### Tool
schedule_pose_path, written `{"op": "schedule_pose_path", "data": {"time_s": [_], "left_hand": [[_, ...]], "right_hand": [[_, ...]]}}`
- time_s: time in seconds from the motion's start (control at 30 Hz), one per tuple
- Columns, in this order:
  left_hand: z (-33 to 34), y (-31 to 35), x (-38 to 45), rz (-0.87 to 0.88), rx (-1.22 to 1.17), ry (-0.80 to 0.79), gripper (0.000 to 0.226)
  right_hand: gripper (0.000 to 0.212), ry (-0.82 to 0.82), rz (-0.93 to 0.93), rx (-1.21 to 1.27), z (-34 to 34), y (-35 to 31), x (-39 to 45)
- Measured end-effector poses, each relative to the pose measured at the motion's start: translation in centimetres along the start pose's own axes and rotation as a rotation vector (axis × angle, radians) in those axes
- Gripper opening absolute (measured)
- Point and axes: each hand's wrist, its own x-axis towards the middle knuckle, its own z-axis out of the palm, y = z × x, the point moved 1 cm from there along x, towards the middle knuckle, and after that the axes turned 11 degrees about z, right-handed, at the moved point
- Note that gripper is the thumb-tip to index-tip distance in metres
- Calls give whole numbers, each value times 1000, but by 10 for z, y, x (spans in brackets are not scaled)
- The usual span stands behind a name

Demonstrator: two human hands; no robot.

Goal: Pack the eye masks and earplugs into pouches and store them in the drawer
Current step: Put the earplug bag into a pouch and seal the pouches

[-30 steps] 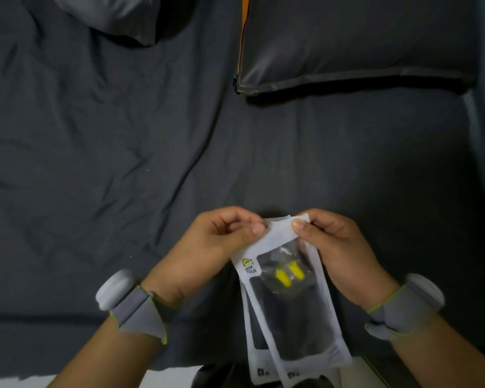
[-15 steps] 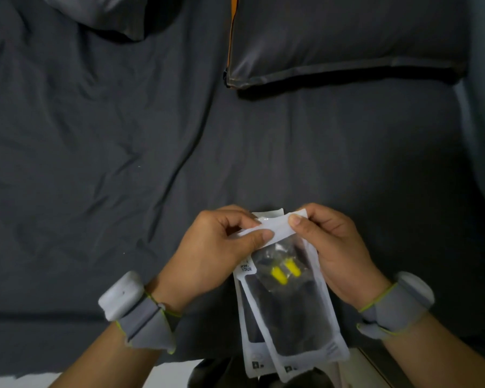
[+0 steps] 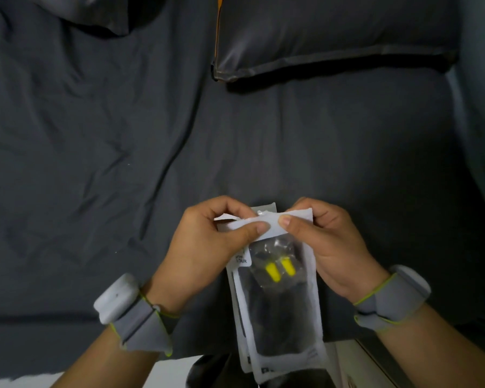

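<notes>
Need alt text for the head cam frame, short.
Both hands, left hand and right hand, pinch the top flap of a clear pouch holding two yellow earplugs and something dark, with a second pouch behind, above a dark grey bedsheet.

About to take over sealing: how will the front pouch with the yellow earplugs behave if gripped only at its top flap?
The front pouch probably hangs limp; it looks like thin film. Likely light: it holds only yellow earplugs and something dark. Its glossy window may be slippery.
</notes>
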Motion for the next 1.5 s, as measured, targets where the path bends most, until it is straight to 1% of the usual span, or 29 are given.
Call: {"op": "schedule_pose_path", "data": {"time_s": [0.07,0.17,0.27,0.37,0.43,0.53,0.63,0.67,0.7,0.8,0.87,1.0,1.1,1.2,1.37,1.4,1.5], "left_hand": [[2,2,0,9,-50,26,21],[6,2,-1,-31,-170,73,33],[8,-1,-3,-56,-211,88,35],[8,-1,-4,-68,-230,69,32],[10,-2,-5,-60,-214,46,29],[13,-2,-6,-55,-220,61,29],[13,-3,-9,-85,-266,99,39],[13,-5,-10,-102,-281,100,40],[13,-6,-12,-117,-291,94,36],[12,-11,-16,-113,-290,64,14],[12,-13,-17,-95,-291,71,8],[13,-17,-16,-96,-282,93,11],[13,-19,-16,-90,-261,84,13],[15,-22,-18,-106,-246,61,13],[17,-25,-26,-104,-207,17,23],[17,-25,-28,-108,-213,4,21],[16,-28,-30,-83,-185,-10,8]], "right_hand": [[17,11,-7,34,0,0,0],[10,0,-16,45,1,2,-1],[11,4,-33,-29,1,4,-3],[6,-27,-12,-93,1,5,-4],[2,-20,-9,-120,0,7,-5],[6,13,-16,-96,0,9,-6],[9,3,-26,-19,-1,10,-8],[11,4,-26,1,-1,10,-8],[12,9,-22,19,-1,10,-9],[11,40,-17,20,-1,11,-9],[8,43,-15,-14,-1,12,-9],[4,24,5,-54,-3,14,-9],[7,17,23,-28,-4,15,-8],[2,21,48,-24,-4,19,-9],[13,38,99,48,-3,26,-12],[15,39,102,51,-2,27,-13],[13,35,103,41,1,34,-14]]}}
